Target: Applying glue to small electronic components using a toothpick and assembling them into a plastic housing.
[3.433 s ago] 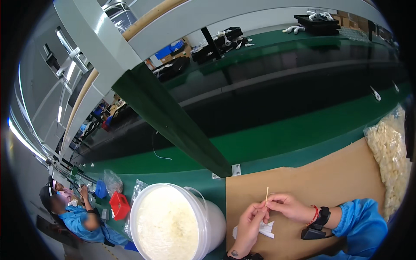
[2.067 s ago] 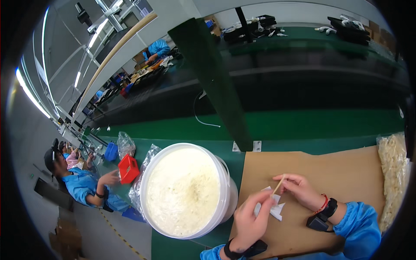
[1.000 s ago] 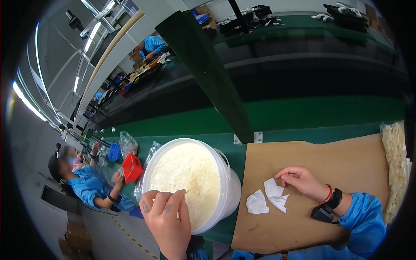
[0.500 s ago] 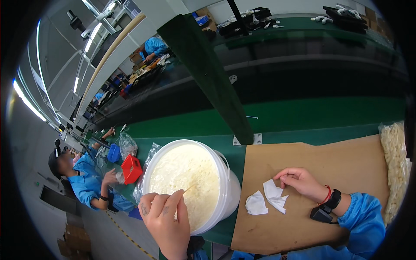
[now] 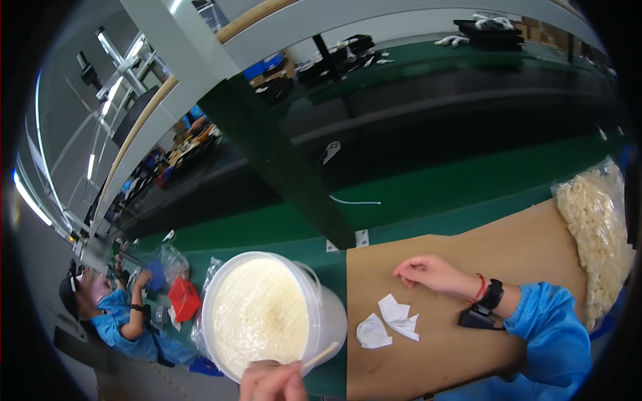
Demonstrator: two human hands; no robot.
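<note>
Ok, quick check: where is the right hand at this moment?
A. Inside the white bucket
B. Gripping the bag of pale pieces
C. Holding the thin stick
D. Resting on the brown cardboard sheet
D: the right hand lies on the brown cardboard sheet near the white paper scraps; the left hand holds the thin stick at the white bucket.

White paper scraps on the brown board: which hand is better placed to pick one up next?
Probably the right hand: it rests empty on the brown board, just above the white paper scraps. The left hand pinches a thin stick at the white bucket.
</note>
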